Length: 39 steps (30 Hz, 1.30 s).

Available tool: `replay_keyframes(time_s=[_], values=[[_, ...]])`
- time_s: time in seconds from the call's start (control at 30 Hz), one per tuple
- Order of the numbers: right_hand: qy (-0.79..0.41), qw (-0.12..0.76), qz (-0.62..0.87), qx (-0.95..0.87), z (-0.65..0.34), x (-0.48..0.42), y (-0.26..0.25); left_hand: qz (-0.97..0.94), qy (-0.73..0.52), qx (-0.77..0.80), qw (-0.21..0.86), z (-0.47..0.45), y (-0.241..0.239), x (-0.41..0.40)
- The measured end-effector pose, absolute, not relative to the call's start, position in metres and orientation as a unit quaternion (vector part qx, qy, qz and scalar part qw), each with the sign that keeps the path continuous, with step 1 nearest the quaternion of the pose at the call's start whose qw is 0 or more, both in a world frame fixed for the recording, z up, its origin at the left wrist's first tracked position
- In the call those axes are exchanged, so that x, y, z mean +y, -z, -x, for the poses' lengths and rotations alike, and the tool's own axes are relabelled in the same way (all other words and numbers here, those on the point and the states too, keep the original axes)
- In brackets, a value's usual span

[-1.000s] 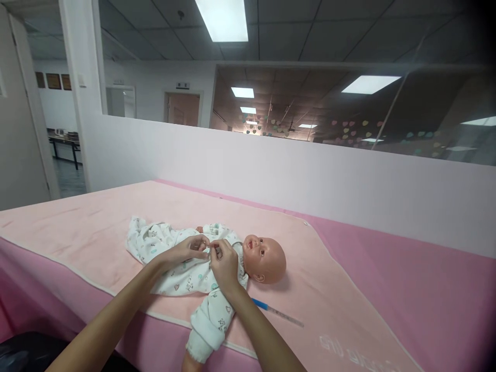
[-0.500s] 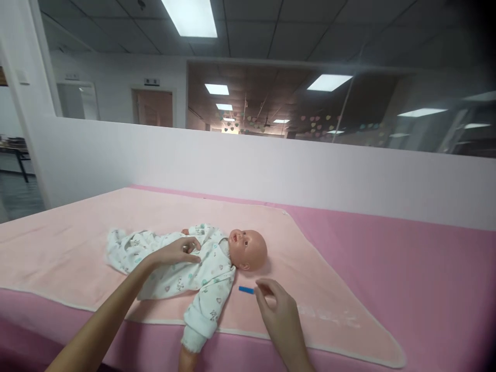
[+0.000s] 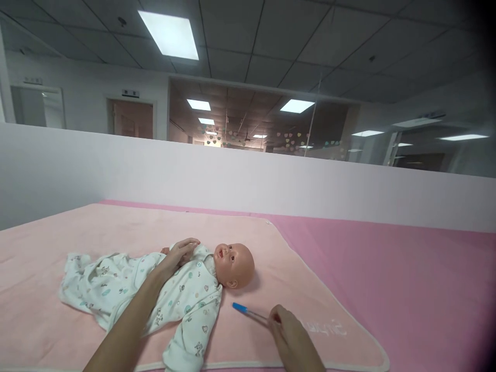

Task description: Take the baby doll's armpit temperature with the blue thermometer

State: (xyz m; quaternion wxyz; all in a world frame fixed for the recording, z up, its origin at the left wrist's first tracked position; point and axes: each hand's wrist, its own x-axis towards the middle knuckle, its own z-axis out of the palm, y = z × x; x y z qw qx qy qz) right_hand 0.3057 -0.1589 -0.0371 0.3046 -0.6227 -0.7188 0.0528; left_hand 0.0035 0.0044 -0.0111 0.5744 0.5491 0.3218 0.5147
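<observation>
A baby doll (image 3: 234, 264) lies on its back, its head toward the right. It wears a white printed gown (image 3: 189, 294). My left hand (image 3: 182, 256) rests across the doll's upper chest near the far shoulder, fingers loosely stretched and partly hidden. My right hand (image 3: 284, 328) pinches one end of a thin, greyish stick with a blue end (image 3: 240, 308), which looks like a thermometer. The blue end points left, just below the doll's head. The end within my right fingers is hidden.
A peach blanket (image 3: 306, 289) with white edging and white lettering lies under the doll, over a pink surface (image 3: 426, 289). A low white wall (image 3: 240, 181) with windows above it borders the far side.
The view has tilted up and turned right. My left hand has shifted toward the doll's far shoulder. My right hand has drawn back from the blue end, and the stick's thin shaft now shows.
</observation>
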Motion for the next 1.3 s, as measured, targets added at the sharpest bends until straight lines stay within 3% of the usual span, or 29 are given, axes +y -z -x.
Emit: replay_keyframes(time_s=[0.17,0.3,0.4,0.6,0.93,1.13,1.3], values=[[-0.181,0.392,0.553,-0.713,-0.314,-0.166,-0.06,-0.476,-0.567,0.279,0.612,0.001,0.007,0.001],[-0.231,0.573,0.455,-0.641,-0.317,-0.144,-0.143,-0.467,-0.571,0.273,0.618,0.001,0.007,0.001],[-0.317,0.662,0.342,-0.587,-0.301,-0.11,-0.167,-0.47,-0.565,0.282,0.617,0.0,0.007,0.0],[-0.385,0.516,0.443,-0.624,-0.253,-0.036,-0.139,-0.487,-0.569,0.315,0.584,-0.002,0.006,-0.003],[-0.459,0.435,0.436,-0.641,-0.236,-0.024,-0.16,-0.511,-0.562,0.329,0.561,-0.005,0.002,-0.008],[-0.417,0.416,0.455,-0.668,-0.242,-0.035,-0.172,-0.511,-0.56,0.333,0.561,-0.004,0.006,-0.004],[-0.449,0.383,0.474,-0.654,-0.254,-0.035,-0.167,-0.521,-0.557,0.336,0.553,-0.004,0.005,-0.006]])
